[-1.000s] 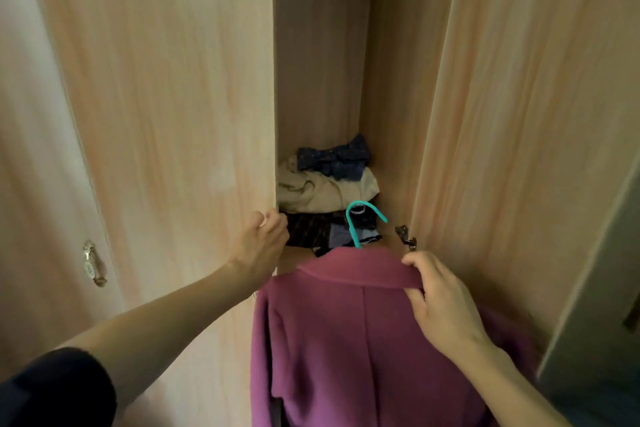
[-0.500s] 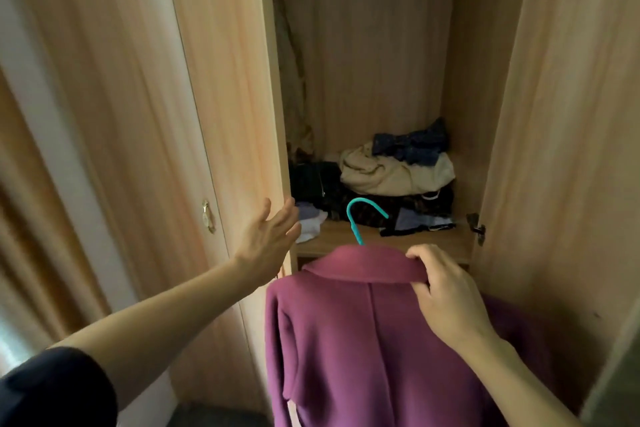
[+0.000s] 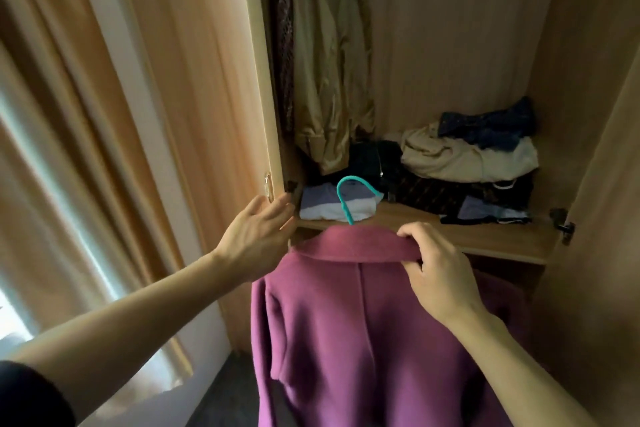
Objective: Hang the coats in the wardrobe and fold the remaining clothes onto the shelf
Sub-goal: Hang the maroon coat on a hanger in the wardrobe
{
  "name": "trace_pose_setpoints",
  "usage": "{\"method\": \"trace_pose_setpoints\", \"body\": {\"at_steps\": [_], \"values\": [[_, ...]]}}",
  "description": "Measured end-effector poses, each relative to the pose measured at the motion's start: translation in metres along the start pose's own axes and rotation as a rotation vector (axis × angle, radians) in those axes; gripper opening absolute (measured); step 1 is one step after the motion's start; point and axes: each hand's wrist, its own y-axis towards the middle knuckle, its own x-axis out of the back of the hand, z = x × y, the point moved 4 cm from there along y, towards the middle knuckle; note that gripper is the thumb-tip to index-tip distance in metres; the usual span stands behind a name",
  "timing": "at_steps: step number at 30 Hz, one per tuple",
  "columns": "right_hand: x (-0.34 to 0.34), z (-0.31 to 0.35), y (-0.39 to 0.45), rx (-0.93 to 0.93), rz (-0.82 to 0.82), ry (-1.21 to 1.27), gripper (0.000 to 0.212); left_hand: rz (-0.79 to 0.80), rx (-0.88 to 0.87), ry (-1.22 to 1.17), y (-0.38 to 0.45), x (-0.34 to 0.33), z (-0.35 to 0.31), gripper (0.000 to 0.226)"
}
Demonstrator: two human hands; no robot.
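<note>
Right hand (image 3: 438, 274): fingers curled over the collar of the purple coat (image 3: 363, 333), pinching it from above.
Purple coat: hangs straight down below the right hand, its back toward the camera, in front of the open wardrobe.
Hanger (image 3: 349, 196): teal hook rising out of the collar, just left of the right hand's fingertips and between the two hands.
Left hand (image 3: 258, 230): released, fingers straight and spread, fingertips at the edge of the wardrobe door (image 3: 194, 80); whether they touch it cannot be told.
Shelf (image 3: 485, 236): just beyond both hands, behind the collar.
Clothes pile (image 3: 467, 163): on the shelf, beyond and above the right hand; beige, dark blue and dark pieces heaped loosely.
Folded pale garment (image 3: 332, 206): on the shelf just beyond the left hand, behind the hook.
Hanging beige garment (image 3: 329, 62): inside the wardrobe, well above the left hand.
Curtain (image 3: 69, 149): far to the left of the left arm.
</note>
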Motion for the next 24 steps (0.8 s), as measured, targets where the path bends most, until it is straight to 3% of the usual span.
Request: {"method": "trace_pose_setpoints", "body": {"at_steps": [8,11,17,21,24], "values": [[-0.016,0.025,0.03,0.092,-0.044,0.05,0.039,-0.18,0.054,-0.136,-0.03,0.003,0.027,0.035],[-0.019,0.03,0.038,0.098,-0.048,0.038,0.036,-0.181,0.086,-0.092,-0.036,0.003,0.037,0.019],[-0.039,0.052,0.055,0.12,-0.024,0.036,0.037,0.017,0.217,-0.003,-0.041,-0.011,0.052,0.024],[-0.06,0.067,0.064,0.15,-0.01,0.036,0.04,0.057,0.229,-0.026,-0.059,-0.03,0.074,0.023],[-0.078,0.077,0.069,0.143,0.004,0.054,0.04,0.184,0.26,-0.068,-0.081,-0.053,0.086,0.022]]}}
